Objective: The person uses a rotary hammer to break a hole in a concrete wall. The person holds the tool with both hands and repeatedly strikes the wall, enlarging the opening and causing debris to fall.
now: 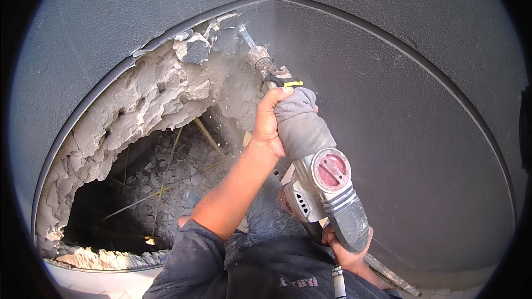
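A demolition hammer [316, 173] slants from my lower right up toward the corner of a dark grey wall [388, 111]. My left hand [270, 124] is wrapped round its front barrel, just behind a black and yellow collar, where grey cloth [302, 122] covers the tool. At the rear handle, partly hidden by the dark housing, my right hand [350, 256] is closed. The chisel bit [246, 37] meets the wall at the upper edge of a broken patch, with dust and small chips around it. Rough broken masonry [149, 97] curves down to the left of the tip.
Below the broken masonry is a dark hole with rubble [172, 160] and thin crossing bars [208, 134]. A raised trim line [421, 58] arches across the wall. A metal rod [393, 282] lies by my right forearm. A light ledge [105, 282] runs along the lower left.
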A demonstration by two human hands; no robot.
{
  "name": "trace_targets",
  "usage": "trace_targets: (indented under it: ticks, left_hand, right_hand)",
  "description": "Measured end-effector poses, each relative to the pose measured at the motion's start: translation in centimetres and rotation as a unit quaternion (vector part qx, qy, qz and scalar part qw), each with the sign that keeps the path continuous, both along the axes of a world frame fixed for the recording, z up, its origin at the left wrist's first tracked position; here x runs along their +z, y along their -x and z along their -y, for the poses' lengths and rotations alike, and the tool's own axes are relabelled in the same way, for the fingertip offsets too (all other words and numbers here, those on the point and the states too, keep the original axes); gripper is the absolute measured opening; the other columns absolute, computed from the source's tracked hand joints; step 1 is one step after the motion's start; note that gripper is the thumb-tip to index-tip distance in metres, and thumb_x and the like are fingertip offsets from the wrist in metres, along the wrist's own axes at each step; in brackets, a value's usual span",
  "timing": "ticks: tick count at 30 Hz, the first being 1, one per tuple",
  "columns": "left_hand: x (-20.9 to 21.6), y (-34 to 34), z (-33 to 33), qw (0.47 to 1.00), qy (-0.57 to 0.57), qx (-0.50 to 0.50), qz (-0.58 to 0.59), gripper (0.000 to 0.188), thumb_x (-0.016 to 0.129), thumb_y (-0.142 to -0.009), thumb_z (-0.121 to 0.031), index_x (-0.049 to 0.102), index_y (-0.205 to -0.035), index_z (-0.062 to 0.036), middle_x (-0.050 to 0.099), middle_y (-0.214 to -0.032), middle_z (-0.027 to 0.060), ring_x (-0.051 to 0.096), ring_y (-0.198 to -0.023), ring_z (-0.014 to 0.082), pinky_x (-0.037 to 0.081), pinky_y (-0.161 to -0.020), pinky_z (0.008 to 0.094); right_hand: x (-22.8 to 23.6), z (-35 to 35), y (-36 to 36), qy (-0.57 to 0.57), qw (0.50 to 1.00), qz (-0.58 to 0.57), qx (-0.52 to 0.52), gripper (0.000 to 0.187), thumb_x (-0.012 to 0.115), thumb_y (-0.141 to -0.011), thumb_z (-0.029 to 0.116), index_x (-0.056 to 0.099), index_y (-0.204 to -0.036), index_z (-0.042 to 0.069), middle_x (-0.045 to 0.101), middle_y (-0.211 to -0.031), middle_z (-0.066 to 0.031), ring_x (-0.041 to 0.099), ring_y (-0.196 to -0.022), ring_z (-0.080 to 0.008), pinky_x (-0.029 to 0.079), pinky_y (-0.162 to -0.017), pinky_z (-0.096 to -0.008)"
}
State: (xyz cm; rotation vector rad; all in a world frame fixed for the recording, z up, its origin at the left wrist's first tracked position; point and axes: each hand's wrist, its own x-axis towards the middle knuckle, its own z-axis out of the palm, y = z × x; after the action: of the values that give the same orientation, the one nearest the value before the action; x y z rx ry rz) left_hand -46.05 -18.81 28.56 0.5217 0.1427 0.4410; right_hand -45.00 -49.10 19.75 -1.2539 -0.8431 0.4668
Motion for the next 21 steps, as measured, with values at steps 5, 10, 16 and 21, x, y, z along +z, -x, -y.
trace_targets:
  ticks: [5, 10, 16, 21]
  left_hand:
    - [-1.6, -1.0, 2.0, 1.0, 0.001, 0.008, -0.02, 0.054, 0.073, -0.079, -0.041, 0.062, -0.113, -0.0005, 0.069, -0.096, 0.0215, 0.071, -0.084, 0.0334, 0.062, -0.08, 0.0512]
    - [-0.8, -2.3, 7.6, 0.999, -0.026, 0.026, 0.003, 0.052, 0.074, -0.08, -0.04, 0.064, -0.112, -0.0008, 0.071, -0.097, 0.0199, 0.072, -0.083, 0.0317, 0.062, -0.079, 0.0497]
    - [-4.2, -4.9, 13.8, 0.991, -0.107, 0.078, -0.031, 0.045, 0.073, -0.083, -0.037, 0.068, -0.109, -0.001, 0.072, -0.097, 0.0171, 0.072, -0.084, 0.0287, 0.062, -0.08, 0.0474]
    - [-7.2, -0.7, 22.2, 0.993, -0.064, 0.081, -0.058, 0.043, 0.072, -0.083, -0.035, 0.068, -0.11, -0.0018, 0.073, -0.097, 0.017, 0.072, -0.086, 0.028, 0.061, -0.081, 0.0482]
  right_hand:
    - [-0.1, 2.6, -0.4, 0.001, 1.0, -0.008, 0.009, 0.004, 0.065, -0.076, -0.004, 0.067, -0.08, -0.004, 0.068, -0.074, -0.0105, 0.066, -0.067, -0.0177, 0.054, -0.064, -0.0331]
    - [-0.4, 6.5, -3.3, -0.048, 0.998, 0.043, 0.014, 0.014, 0.06, -0.076, -0.001, 0.067, -0.086, -0.008, 0.067, -0.07, -0.0104, 0.064, -0.061, -0.0184, 0.053, -0.06, -0.0322]
    - [-7.6, 11.1, -6.1, -0.074, 0.989, -0.129, 0.007, 0.024, 0.065, -0.079, 0.0, 0.069, -0.101, -0.006, 0.073, -0.09, -0.0108, 0.07, -0.08, -0.0187, 0.054, -0.075, -0.0329]
    - [-7.4, 20.8, -1.6, -0.03, 0.994, -0.102, 0.015, 0.026, 0.067, -0.077, 0.001, 0.068, -0.102, -0.006, 0.073, -0.09, -0.0116, 0.069, -0.083, -0.0193, 0.054, -0.077, -0.0341]
